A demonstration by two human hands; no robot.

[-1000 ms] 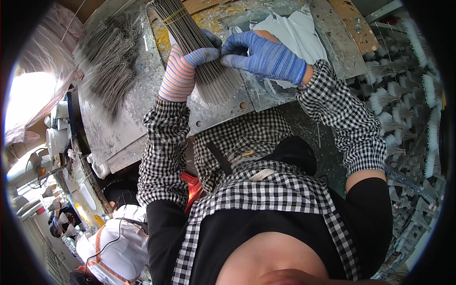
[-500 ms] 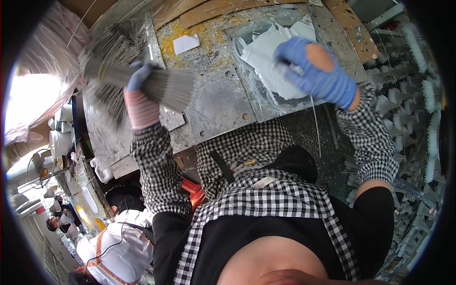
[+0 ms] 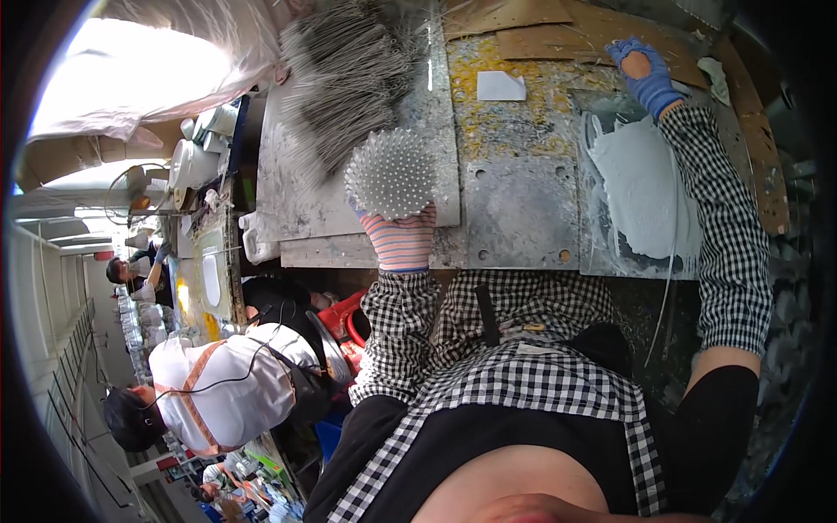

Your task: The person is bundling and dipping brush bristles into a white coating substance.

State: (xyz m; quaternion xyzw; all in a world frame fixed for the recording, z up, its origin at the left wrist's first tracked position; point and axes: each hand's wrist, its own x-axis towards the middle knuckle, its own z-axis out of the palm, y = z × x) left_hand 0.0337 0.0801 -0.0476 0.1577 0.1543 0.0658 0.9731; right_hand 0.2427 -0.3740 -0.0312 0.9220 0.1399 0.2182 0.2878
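Observation:
My left hand (image 3: 399,240), in a pink-and-grey striped glove, is closed around a bundle of thin grey wires (image 3: 391,174). The bundle's tips fan out into a round head of pale dots turned upward. Behind it, a heap of similar wires (image 3: 349,78) lies on the grey board (image 3: 301,196). My right hand (image 3: 645,74), in a blue glove with a hole over its back, is stretched to the far right, at the brown cardboard (image 3: 567,48). Its fingers look extended, with nothing visible in them. White paste (image 3: 641,179) is spread on a flat plate below that arm.
A white paper piece (image 3: 501,86) lies on the yellow-spattered surface. A metal plate with corner holes (image 3: 521,213) sits mid-table. A crumpled cloth (image 3: 713,80) is at the far right. At left, a white jug (image 3: 257,237) stands beside the board, and a person in white (image 3: 222,383) is nearby.
My left hand has turned the wire bundle from sideways to tips up. My right hand has moved from above the white paste to the far cardboard. The view has shifted left.

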